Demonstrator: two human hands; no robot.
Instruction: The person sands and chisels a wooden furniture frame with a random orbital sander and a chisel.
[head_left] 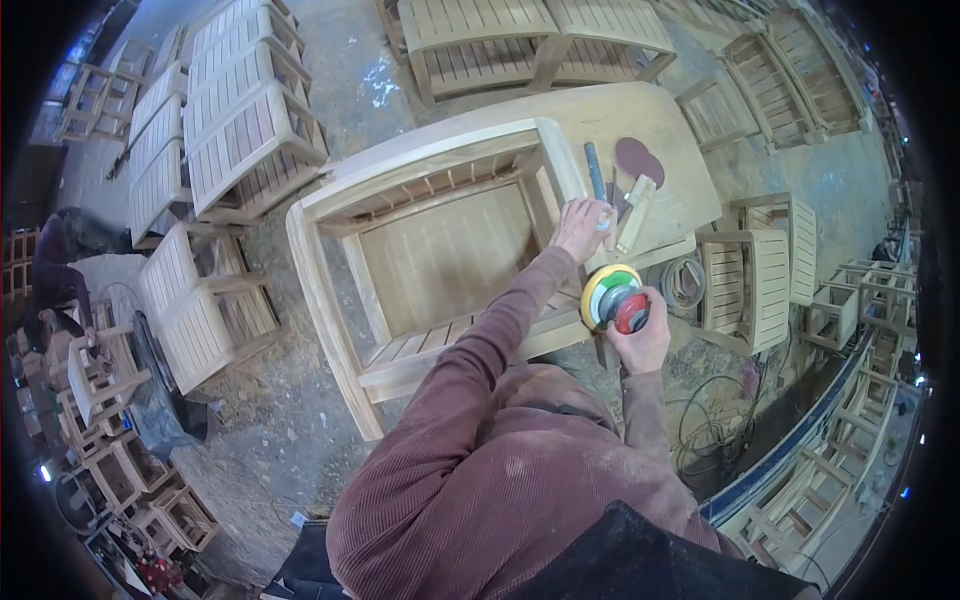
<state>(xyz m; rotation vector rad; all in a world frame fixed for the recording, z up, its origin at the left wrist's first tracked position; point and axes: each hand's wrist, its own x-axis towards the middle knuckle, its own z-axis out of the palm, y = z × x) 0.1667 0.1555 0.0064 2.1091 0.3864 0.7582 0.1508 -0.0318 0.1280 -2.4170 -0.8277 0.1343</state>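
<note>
My right hand (640, 338) is closed around a round disc sander (612, 298) with a red and grey body and a yellow-rimmed pad. The pad is turned up and to the left, apart from the wood. Just above it, my left hand (582, 230) is bent closed beside the corner of a wooden chair frame (330, 275). Something small and pale blue shows at its fingertips, too small to name. The frame lies tipped on a wooden worktable (690, 190). Past my left hand lie a blue-grey rod-shaped tool (594, 168), wood strips (635, 215) and dark red sanding discs (638, 160).
Slatted wooden chairs (250, 130) stand in rows on the left, with slatted benches (530, 45) at the back. More chairs (755, 280) stand on the right. A coiled hose (684, 284) hangs by the table, and cables (715, 415) lie on the floor. Another person (62, 265) is at far left.
</note>
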